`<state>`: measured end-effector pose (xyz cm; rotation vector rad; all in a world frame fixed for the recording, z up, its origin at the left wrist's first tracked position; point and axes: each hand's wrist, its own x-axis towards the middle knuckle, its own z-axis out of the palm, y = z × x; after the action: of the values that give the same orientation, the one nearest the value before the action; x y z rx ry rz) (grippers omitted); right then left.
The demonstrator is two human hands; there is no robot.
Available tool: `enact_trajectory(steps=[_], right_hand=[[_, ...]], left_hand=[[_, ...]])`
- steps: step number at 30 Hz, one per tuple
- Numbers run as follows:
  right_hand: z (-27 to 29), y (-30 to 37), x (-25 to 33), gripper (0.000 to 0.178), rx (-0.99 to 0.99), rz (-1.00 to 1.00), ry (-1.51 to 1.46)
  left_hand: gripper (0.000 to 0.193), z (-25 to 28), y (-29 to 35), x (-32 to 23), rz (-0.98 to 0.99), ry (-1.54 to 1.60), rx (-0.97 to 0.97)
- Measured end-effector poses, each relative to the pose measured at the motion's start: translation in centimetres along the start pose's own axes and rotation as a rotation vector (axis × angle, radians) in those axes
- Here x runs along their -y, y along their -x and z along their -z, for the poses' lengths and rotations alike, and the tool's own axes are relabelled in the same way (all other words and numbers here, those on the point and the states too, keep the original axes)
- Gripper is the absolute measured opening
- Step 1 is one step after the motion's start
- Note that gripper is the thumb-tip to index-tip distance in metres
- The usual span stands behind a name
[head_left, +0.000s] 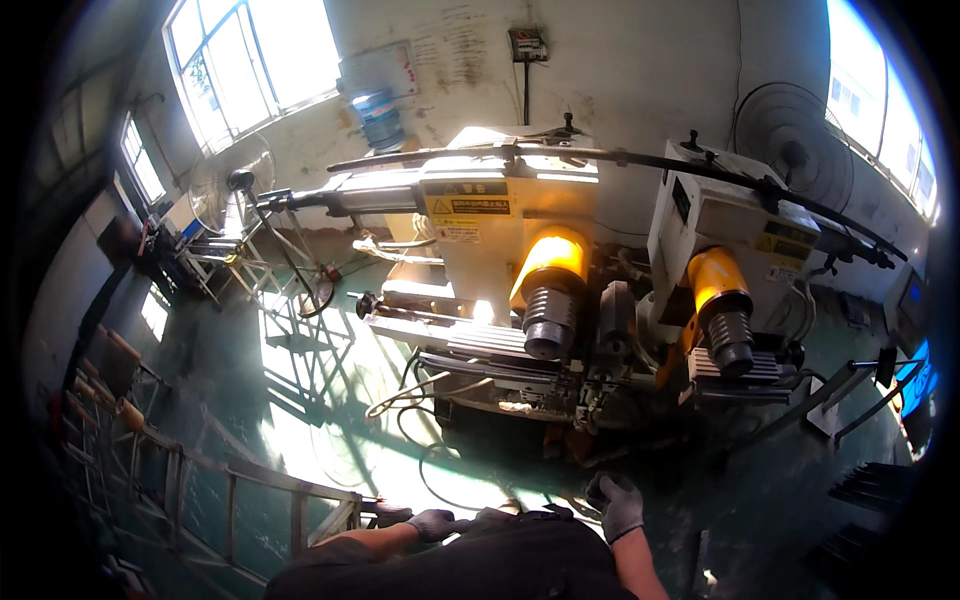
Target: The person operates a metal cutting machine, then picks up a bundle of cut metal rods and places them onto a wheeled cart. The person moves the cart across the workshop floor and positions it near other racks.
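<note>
My left hand (pixel 437 525), in a pale grey work glove, is low in front of my dark clothing, its fingers pointing right and holding nothing that I can see. My right hand (pixel 620 507), in a matching glove, is raised a little further right with its fingers loosely bent. A dark patch shows at its finger side, and no separate object can be made out there. Beyond both hands stands a pale machine (pixel 468 250) with a yellow guard (pixel 555 255) over a ribbed dark spindle (pixel 551 322). Neither hand touches it.
To the right is a second machine (pixel 735 205) with a yellow guard (pixel 714 278). A long dark bar (pixel 640 158) spans both. A metal frame rack (pixel 232 470) stands at lower left, and a hose (pixel 420 462) lies on the green floor. Fans stand near the back wall.
</note>
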<state>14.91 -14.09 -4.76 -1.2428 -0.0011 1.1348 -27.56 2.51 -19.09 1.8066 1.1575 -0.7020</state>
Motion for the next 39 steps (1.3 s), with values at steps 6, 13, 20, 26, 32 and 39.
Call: enact_trajectory(steps=[6, 13, 20, 26, 32, 39], right_hand=[[-0.7, -0.2, -0.4, 0.015, 0.007, -0.018, 0.045], [-0.2, -0.4, -0.6, 0.016, -0.001, -0.02, 0.038], [1.2, -1.3, -1.4, 0.015, -0.024, 0.014, 0.009], [0.4, 0.2, 0.1, 0.015, -0.04, 0.018, -0.012], [-0.8, 0.8, 0.9, 0.015, -0.037, 0.025, -0.021], [-0.6, 0.0, 0.7, 0.012, -0.059, -0.009, 0.027]], left_hand=[[0.076, 2.2, -0.6, -6.8, -0.188, -0.131, -0.014], [0.073, 3.0, -1.6, -7.2, -0.189, -0.139, 0.008], [0.064, 2.3, -4.4, -6.4, 0.064, 0.034, 0.148], [0.083, 3.0, -2.4, -7.3, -0.056, 0.181, -0.006], [0.086, 2.2, -5.0, -6.2, 0.005, 0.134, 0.063], [0.072, 1.8, -5.5, -7.4, 0.099, -0.045, 0.062]])
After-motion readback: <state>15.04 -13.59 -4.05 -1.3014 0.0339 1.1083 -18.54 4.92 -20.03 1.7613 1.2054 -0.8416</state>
